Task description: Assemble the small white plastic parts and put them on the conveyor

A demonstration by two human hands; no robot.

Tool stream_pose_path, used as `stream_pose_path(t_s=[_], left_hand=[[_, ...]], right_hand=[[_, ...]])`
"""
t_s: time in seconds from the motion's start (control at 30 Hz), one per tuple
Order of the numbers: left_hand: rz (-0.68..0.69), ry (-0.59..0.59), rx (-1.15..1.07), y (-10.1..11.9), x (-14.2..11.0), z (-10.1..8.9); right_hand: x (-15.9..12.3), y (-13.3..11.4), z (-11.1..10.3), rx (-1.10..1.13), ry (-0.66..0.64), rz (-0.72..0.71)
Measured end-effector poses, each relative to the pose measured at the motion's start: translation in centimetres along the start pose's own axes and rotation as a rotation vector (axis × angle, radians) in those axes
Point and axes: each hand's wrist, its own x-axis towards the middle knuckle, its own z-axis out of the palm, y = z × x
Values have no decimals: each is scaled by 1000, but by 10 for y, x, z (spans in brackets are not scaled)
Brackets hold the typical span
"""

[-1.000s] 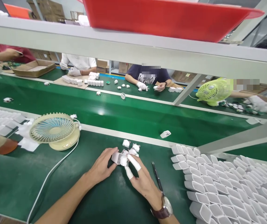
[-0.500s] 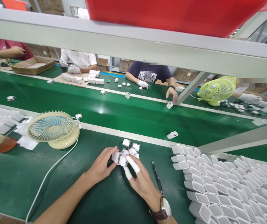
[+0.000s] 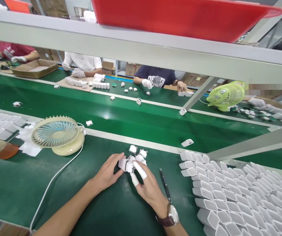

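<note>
Between thumb and fingers, my left hand (image 3: 108, 173) grips a white plastic housing (image 3: 122, 164) lying on its side, open end to the right. My right hand (image 3: 148, 187), with white covers on thumb and index finger, pinches a small part with a white rounded top (image 3: 130, 167) at that open end. How deep the part sits inside cannot be made out. Just behind my fingers lie several similar white-topped parts (image 3: 133, 149) on the green table. A pair of black tweezers (image 3: 165, 185) rests to the right of my right hand.
Many white housings (image 3: 217, 196) stand packed at the right. A cream fan (image 3: 58, 134) with a white cable is on the left. Beyond runs a green conveyor belt (image 3: 131, 119) carrying scattered parts. Co-workers sit across it. A shelf with a red bin (image 3: 180, 19) crosses overhead.
My hands hold nearly the same pose, with the white-topped part against the housing. Parts on the belt have shifted right. A co-worker's hand opposite has left a housing and moved back to white pieces.
</note>
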Motion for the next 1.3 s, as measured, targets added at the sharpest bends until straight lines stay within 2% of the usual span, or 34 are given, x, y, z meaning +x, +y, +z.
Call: stream_pose_path(t_s=[0.53,0.67,0.87,1.0,1.17,1.3], left_hand=[[8,4,-23,4,2,1],[8,-57,-2,7,-1,0],[30,-210,11,18,-3,0],[9,-258,15,21,-2,0],[-38,-231,-26,17,-2,-3],[64,-223,-4,13,-4,-4]], right_hand=[[2,-5,2,22,-12,2],[3,-6,-1,25,-29,7],[8,-10,-18,59,-99,32],[4,-6,-18,98,-82,56],[-2,1,-10,190,-119,93],[-5,4,-8,204,-148,92]])
